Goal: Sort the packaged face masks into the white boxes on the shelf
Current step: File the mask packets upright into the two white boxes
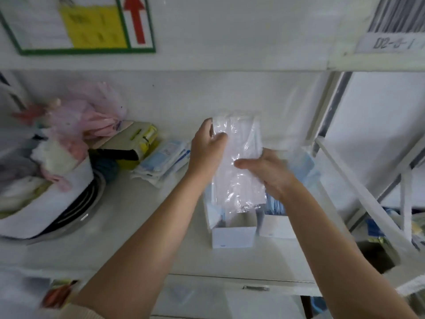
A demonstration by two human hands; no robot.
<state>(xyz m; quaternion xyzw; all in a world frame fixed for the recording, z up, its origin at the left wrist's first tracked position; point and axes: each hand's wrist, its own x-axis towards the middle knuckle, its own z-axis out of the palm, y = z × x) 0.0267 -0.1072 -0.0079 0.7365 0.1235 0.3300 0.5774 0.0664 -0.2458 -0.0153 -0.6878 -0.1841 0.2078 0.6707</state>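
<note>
Observation, shelf station. The person holds one clear-wrapped pack of white face masks (238, 162) upright over the shelf (142, 215), lower end dipping into the open white box (232, 233) at about 6 o'clock from the pack. Judged purpose of the upright hold: the box mouth is narrow, so the pack has to enter end-first.

Left hand (205, 148): grip on the pack's upper left edge, at 10 o'clock, thumb in front and the other fingers curled behind the wrapper. It appears to steady the top and keep the floppy plastic from folding.

Right hand (264, 171): grip on the right edge lower down, at 3 o'clock, thumb across the front of the film. Likely the guiding hand for the push down.

A second white box (277, 227) stands touching the first on its right, with blue-edged packs (274, 207) showing above it; the white pack over the left box suggests sorting by colour, though blur prevents certainty.

Unsorted blue-and-white mask packs (164, 162) lie in a loose heap at 9 o'clock, near the left hand, presumably kept within easy reach. Farther left, a white tub (57, 203) of mixed bagged items with pink plastic bags (85, 120) behind.

Status, as a judgement: insertion under way, pack not yet seated. Risk: slippery wrapper snagging on the box rim.
</note>
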